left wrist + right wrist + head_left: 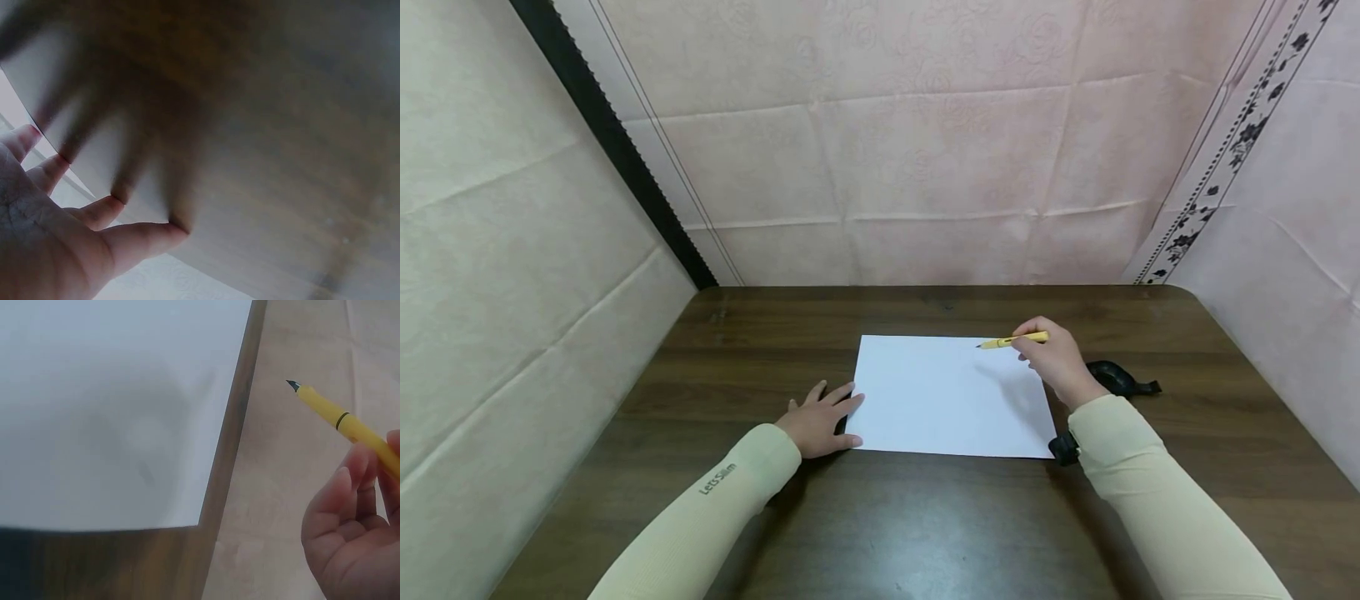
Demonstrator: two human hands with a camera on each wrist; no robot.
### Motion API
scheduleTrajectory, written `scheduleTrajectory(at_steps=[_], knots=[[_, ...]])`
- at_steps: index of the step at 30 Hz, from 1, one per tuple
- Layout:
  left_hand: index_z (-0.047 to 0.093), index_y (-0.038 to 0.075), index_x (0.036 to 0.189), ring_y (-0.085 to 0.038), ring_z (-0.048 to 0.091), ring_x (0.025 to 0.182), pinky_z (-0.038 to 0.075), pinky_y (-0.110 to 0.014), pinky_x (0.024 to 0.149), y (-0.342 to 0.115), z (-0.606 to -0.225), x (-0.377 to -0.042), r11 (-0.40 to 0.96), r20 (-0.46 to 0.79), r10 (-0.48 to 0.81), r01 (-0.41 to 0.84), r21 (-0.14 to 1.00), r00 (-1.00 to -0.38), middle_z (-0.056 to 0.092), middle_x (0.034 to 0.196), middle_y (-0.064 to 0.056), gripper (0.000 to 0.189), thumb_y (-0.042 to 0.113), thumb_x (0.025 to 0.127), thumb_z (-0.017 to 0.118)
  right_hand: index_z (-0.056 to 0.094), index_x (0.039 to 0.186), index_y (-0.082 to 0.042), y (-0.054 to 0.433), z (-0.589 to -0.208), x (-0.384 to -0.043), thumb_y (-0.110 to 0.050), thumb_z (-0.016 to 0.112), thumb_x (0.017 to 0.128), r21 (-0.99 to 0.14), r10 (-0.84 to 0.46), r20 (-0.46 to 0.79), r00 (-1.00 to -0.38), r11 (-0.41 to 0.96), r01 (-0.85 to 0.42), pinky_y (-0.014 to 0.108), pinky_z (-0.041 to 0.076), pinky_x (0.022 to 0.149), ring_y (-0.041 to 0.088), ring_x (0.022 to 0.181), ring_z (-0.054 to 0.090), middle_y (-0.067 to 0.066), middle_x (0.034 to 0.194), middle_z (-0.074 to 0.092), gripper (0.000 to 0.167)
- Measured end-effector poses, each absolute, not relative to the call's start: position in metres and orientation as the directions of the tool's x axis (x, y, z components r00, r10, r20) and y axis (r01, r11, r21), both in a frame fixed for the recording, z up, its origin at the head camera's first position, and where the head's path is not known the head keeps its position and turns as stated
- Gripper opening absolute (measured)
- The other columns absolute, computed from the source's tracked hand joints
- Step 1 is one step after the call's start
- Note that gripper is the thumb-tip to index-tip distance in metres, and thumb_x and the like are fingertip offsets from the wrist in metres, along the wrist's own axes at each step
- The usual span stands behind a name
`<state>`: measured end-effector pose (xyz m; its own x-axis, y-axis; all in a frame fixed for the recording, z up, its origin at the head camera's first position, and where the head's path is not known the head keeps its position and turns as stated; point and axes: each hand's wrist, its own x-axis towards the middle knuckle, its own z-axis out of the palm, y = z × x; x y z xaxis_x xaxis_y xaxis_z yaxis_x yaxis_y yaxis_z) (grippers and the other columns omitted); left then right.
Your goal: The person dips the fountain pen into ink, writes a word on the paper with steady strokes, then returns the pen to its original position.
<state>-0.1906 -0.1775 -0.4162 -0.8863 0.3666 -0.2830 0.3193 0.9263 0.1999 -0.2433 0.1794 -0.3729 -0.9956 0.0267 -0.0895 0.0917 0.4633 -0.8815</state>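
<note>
A white sheet of paper [947,400] lies on the brown wooden table. At its left edge rests my left hand [823,423], fingers spread, with fingertips on the paper's border. The left wrist view shows that hand's fingertips [178,228] against the tabletop. Over the paper's upper right corner, my right hand [1054,358] pinches a yellow fountain pen [1000,342] by its barrel. The pen points left, and its dark nib [292,385] is uncovered in the right wrist view. A shadow of the hand falls on the paper, which bears no visible marks.
Beside the right wrist, a black rounded object with a short stem [1122,379] sits on the table [895,517]. Another black piece [1063,448] shows at the right wrist, by the paper's lower right corner. Pale patterned cloth [925,167] hangs behind and on both sides.
</note>
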Motion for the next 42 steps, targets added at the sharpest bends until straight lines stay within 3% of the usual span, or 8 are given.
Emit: scheduleTrajectory(at_steps=[9, 28, 42], knots=[[0.032, 0.027, 0.152, -0.043, 0.011, 0.145, 0.023, -0.075, 0.1, -0.179, -0.42, -0.193, 0.929, -0.284, 0.358, 0.309, 0.204, -0.89, 0.02, 0.161, 0.001, 0.072, 0.051, 0.091, 0.06, 0.056, 0.112, -0.002, 0.167, -0.379, -0.248, -0.019, 0.053, 0.096, -0.876, -0.008, -0.066, -0.998, 0.48, 0.054, 0.033, 0.045, 0.08, 0.03, 0.094, 0.056, 0.018, 0.116, 0.055, 0.024], [0.033, 0.027, 0.152, -0.045, 0.012, 0.144, 0.023, -0.076, 0.098, -0.179, -0.421, -0.194, 0.929, -0.281, 0.359, 0.311, 0.2, -0.89, 0.022, 0.16, 0.0, 0.071, 0.052, 0.091, 0.059, 0.057, 0.11, -0.003, 0.141, -0.382, -0.251, -0.017, 0.055, 0.094, -0.89, -0.043, -0.103, -0.994, 0.45, 0.072, 0.034, 0.043, 0.08, 0.034, 0.098, 0.055, 0.017, 0.115, 0.056, 0.022], [0.032, 0.026, 0.152, -0.045, 0.013, 0.144, 0.023, -0.075, 0.099, -0.175, -0.414, -0.192, 0.934, -0.297, 0.349, 0.303, 0.188, -0.889, 0.022, 0.16, -0.001, 0.071, 0.051, 0.091, 0.059, 0.059, 0.107, -0.005, 0.124, -0.393, -0.257, -0.017, 0.056, 0.093, -0.886, -0.067, -0.092, -0.994, 0.462, 0.051, 0.03, 0.041, 0.071, 0.024, 0.087, 0.055, 0.015, 0.111, 0.059, 0.019]])
